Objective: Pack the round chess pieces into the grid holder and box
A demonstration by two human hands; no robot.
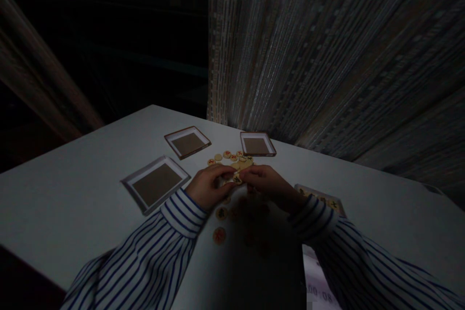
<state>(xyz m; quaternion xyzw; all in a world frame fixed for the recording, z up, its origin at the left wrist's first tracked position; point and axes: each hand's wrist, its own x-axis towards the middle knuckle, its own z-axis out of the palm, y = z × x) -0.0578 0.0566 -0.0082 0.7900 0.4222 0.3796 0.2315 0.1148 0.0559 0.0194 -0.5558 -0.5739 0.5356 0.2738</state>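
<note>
Many round, pale pieces (pixel 237 179) bear red or black characters.

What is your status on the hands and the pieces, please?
Left hand and right hand close together at the pieces, exact grip unclear. More pieces scattered around them, some barely lit. Right sleeve partly hides a tray of pieces.
</note>
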